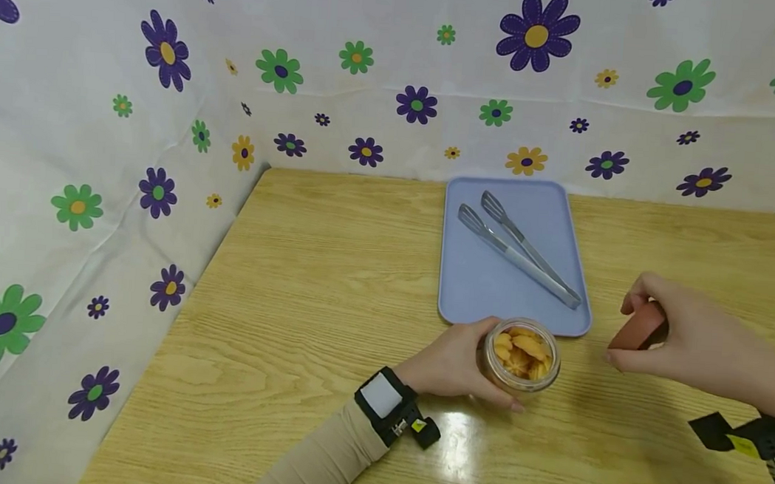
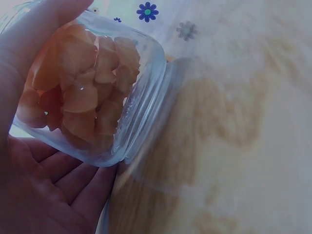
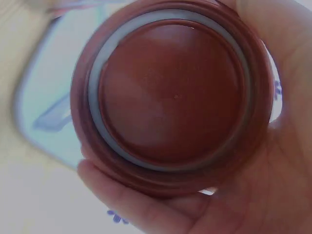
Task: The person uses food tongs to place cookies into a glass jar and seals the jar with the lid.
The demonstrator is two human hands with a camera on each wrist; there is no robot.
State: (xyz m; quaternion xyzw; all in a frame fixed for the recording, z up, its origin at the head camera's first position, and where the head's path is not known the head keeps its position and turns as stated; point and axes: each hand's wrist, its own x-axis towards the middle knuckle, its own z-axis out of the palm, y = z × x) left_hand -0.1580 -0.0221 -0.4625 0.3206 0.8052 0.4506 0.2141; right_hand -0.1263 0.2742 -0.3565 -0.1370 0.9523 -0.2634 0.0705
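A clear glass jar (image 1: 533,386) stands without a lid near the tray's front edge, filled with orange-yellow crinkled chips (image 1: 526,347). My left hand (image 1: 450,360) grips the jar's side, thumb and fingers around the glass. In the left wrist view the chips (image 2: 80,97) show through the jar wall (image 2: 158,68). To the right of the jar, my right hand (image 1: 707,347) holds a reddish-brown round lid (image 1: 638,328) by its edge, above the table. The right wrist view shows the lid's underside (image 3: 173,97) with a pale sealing ring (image 3: 97,97).
A blue-lilac tray (image 1: 474,284) lies behind the jar on the wood-grain table (image 1: 305,281). Metal tongs (image 1: 526,264) rest on it, arms spread and slotted ends toward the back. A flower-print cloth (image 1: 373,34) hangs behind and to the left.
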